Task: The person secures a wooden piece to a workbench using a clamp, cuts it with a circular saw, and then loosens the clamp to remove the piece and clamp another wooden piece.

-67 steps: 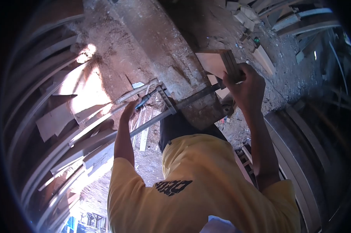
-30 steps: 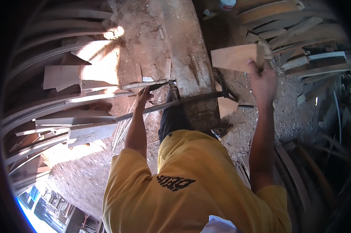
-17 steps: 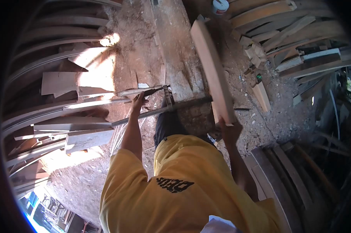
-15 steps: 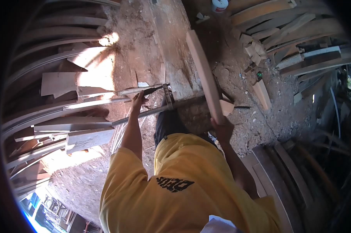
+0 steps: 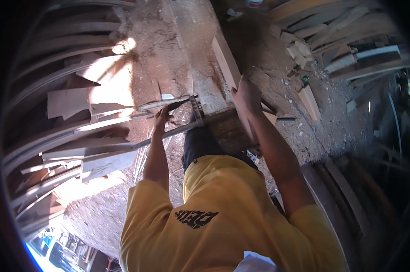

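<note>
Two grips show: the left hand [image 5: 161, 117] on the handle [image 5: 177, 104] of a bar clamp [image 5: 199, 119], which slack turning could let slip; along the counter [image 5: 191, 45], a wooden plank [image 5: 225, 58] clasped by the right hand [image 5: 247, 94] could topple if loosened.

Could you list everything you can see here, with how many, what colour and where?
Workbench: one, dusty brown, centre
Curved wood piece: one, light brown, along the bench's right edge
Clamp: one, grey with dark handle, at the bench's near end
Left-hand boards: many, brown and pale, left side
Right-hand boards: several, brown, lower right
Offcuts: several, pale, upper right
Container: one, whitish, top edge, cut off
Shirt: one, yellow, bottom
Left hand: one, on clamp handle
Right hand: one, gripping curved wood piece
</note>
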A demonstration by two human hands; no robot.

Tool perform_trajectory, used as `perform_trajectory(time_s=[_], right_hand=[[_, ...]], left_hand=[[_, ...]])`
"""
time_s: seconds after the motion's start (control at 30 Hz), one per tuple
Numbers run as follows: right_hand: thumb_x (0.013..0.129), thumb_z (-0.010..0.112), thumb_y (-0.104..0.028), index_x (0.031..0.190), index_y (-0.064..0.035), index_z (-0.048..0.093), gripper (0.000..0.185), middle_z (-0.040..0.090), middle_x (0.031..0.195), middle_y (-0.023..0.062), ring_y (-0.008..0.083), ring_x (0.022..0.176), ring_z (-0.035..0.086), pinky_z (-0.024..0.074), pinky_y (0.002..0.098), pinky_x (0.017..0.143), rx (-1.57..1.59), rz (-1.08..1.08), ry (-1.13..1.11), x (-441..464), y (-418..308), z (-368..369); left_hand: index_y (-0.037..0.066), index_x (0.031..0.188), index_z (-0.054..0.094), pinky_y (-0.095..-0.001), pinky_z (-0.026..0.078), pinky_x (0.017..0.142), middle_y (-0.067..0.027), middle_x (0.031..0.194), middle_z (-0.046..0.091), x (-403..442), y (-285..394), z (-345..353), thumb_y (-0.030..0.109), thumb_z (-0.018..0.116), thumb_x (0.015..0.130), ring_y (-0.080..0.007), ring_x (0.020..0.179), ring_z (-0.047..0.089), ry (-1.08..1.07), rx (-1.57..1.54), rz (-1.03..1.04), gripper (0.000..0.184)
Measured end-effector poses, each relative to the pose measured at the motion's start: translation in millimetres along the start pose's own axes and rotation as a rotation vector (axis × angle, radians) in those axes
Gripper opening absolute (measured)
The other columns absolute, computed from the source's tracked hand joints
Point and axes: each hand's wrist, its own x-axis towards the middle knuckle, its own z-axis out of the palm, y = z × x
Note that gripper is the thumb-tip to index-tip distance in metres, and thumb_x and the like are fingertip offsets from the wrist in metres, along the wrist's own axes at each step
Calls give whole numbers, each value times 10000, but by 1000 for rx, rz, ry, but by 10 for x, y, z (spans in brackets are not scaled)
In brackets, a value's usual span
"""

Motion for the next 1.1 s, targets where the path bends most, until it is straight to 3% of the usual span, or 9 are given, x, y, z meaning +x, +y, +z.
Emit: perform_trajectory(time_s=[0.17,0.3,0.4,0.53,0.63,0.7,0.77,0.93,1.1], right_hand=[[882,737,-452,1160,-53,604,504,746,845,147,287,772,758,601,435,745,334,62,326,-52,229,-1039],[809,821,-228,984,-14,659,320,732,737,116,198,735,751,573,340,652,722,-83,739,109,341,-1566],[843,814,-103,977,19,700,214,701,813,46,89,739,632,473,243,636,703,-70,515,197,373,-1716],[826,826,-56,923,34,725,166,691,831,-6,37,724,553,437,217,654,1038,-184,632,322,364,-1181],[834,826,-79,874,26,719,155,664,785,-23,36,693,521,424,224,634,1220,-157,581,370,244,-894],[848,822,-104,837,22,708,170,650,748,-34,33,677,516,424,236,615,1008,-107,553,380,332,-716],[841,830,-115,929,75,665,266,740,826,71,86,735,662,540,278,662,921,-46,487,384,332,-606],[857,819,-126,859,75,659,257,723,794,42,41,716,627,529,259,628,789,-98,480,320,371,-440],[865,808,-89,813,25,668,189,605,707,-51,22,656,492,415,235,586,1035,-78,534,219,241,-572]], left_hand=[[105,960,676,-309,523,721,-37,733,714,-72,-139,-30,458,647,1001,-131,690,685,12,-67,30,356],[81,959,671,-318,520,766,-34,757,690,-83,-94,-49,466,664,991,-140,723,677,33,-79,110,387],[71,953,667,-312,514,771,-33,782,670,-47,-84,-49,467,678,982,-144,743,670,38,-78,169,398],[69,946,671,-314,512,784,-32,800,667,-52,-27,-53,473,690,972,-143,770,670,16,-108,215,406],[63,956,672,-317,514,798,-34,797,671,-171,50,-39,466,686,976,-148,784,673,22,-91,217,404],[59,966,671,-319,515,806,-35,795,673,-171,71,-28,459,683,979,-151,793,676,30,-71,218,401],[16,1027,691,-356,540,857,-98,814,717,-149,31,-35,426,632,1008,-189,785,706,87,-45,252,414],[12,1040,668,-323,518,833,-72,803,693,-179,89,-50,410,664,996,-171,784,698,48,-55,292,401],[-16,1056,678,-325,539,812,-89,820,709,-235,199,-18,370,652,1010,-176,767,704,71,-42,334,389]])
